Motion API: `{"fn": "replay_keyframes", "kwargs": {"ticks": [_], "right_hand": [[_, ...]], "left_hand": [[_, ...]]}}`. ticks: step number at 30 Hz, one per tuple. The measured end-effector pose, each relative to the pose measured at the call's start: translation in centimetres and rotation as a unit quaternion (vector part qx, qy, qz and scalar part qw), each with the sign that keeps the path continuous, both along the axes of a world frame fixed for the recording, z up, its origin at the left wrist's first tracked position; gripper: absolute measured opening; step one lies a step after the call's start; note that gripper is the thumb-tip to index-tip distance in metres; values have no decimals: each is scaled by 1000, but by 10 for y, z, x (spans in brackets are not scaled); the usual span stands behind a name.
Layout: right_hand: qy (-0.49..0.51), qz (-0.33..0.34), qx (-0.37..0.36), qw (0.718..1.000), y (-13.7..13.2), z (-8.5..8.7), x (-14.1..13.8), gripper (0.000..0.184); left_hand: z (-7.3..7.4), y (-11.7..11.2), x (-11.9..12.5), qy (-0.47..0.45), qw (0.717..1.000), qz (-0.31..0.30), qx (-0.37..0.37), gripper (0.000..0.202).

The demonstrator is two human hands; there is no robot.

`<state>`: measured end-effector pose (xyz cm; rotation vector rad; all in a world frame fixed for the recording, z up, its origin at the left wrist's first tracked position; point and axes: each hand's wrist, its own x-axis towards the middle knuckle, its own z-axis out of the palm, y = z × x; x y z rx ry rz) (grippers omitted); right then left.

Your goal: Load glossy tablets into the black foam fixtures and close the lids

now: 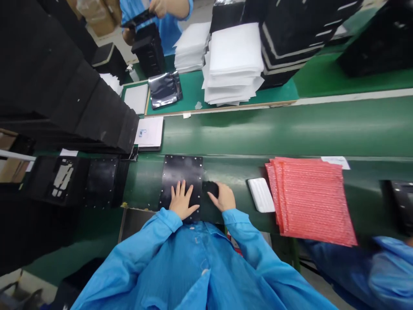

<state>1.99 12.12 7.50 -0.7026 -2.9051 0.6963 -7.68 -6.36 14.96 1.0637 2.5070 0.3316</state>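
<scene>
Two black pieces lay under my hands: a flat rectangular black plate edged with small bright studs, and a small dark block at its right edge. My left hand was open, palm down with the fingers spread on the plate, while my right hand was curled over the block, gripping it. Both pieces sat on a long green workbench, near a white foam pad and a stack of pink bubble-wrap bags. Farther off lay a silver anti-static bag and piled white foam sheets, with tall stacks of black trays along the left. A co-worker in a blue smock stood across the bench, cut off by the frame, holding something black. Another blue sleeve came in at the lower right. My fingers hid most of the block, so I couldn't make out its shape.
</scene>
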Motion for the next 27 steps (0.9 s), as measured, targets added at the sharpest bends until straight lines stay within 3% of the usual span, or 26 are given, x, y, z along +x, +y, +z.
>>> {"fn": "replay_keyframes", "kwargs": {"ticks": [6,11,15,18,21,23,25,27], "right_hand": [[-123,170,76,975,-11,58,-40,29],[-164,239,-17,957,8,60,-54,32],[-48,180,-8,982,13,52,-32,55],[-22,167,-26,985,-9,55,-9,54],[-44,181,-152,971,-43,60,2,53],[-20,107,-290,951,-61,62,1,56],[34,-19,-445,895,-70,62,-8,56],[76,-112,-565,814,-72,63,-23,53]], "left_hand": [[-8,16,15,5,999,19,-37,102],[10,31,24,-31,991,128,-4,98],[43,1,12,-102,975,157,122,96],[60,-38,-13,-157,943,164,243,90],[56,-65,-40,-213,898,208,325,87],[43,-74,-52,-242,866,245,362,85],[29,-79,-60,-263,841,274,386,83],[15,-82,-63,-280,824,293,396,81]]}}
